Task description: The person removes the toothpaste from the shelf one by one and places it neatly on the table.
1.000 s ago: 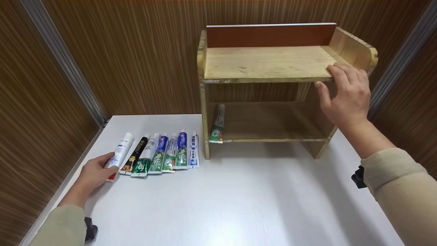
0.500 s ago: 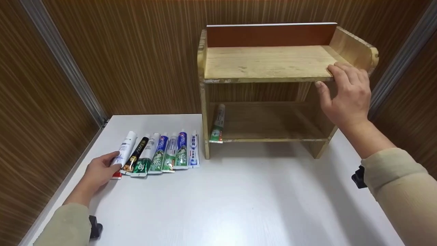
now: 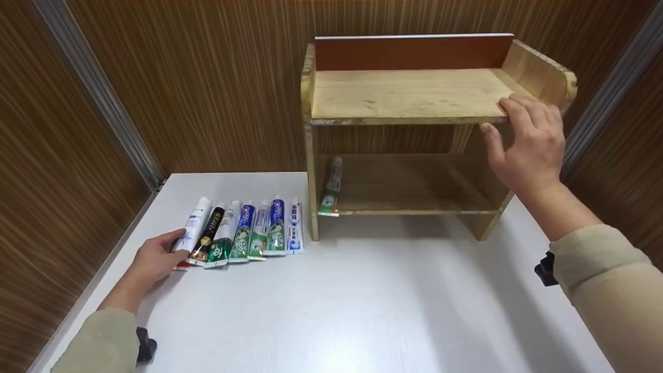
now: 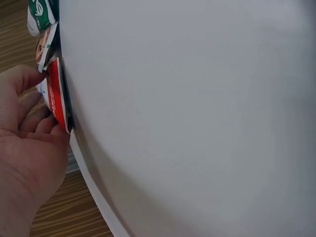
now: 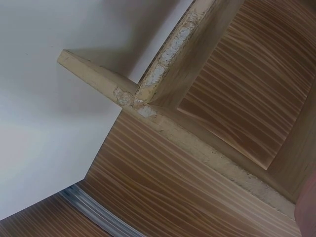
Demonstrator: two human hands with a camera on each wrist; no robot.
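My left hand (image 3: 158,259) holds a white toothpaste tube (image 3: 198,220) at the left end of a row of tubes on the table. Its red crimped end (image 4: 58,96) shows past the fingers in the left wrist view. Against it lies a black and gold toothpaste tube (image 3: 211,233), followed by a green and white tube (image 3: 220,246) and several more. My right hand (image 3: 533,140) grips the front edge of the wooden shelf's top board (image 3: 404,96) at the right, fingers on top and thumb below. Only a sliver of that hand (image 5: 307,210) enters the right wrist view.
One green and white toothpaste tube (image 3: 331,186) lies at the left end of the lower shelf board (image 3: 409,181). The shelf's left side panel (image 3: 312,181) stands just right of the tube row. Wood-patterned walls (image 3: 233,93) enclose the white table (image 3: 336,300).
My left hand has brought the white tube rightward until it lies against the black one. The black and green-white tubes have shifted slightly right. The right hand stays on the shelf.
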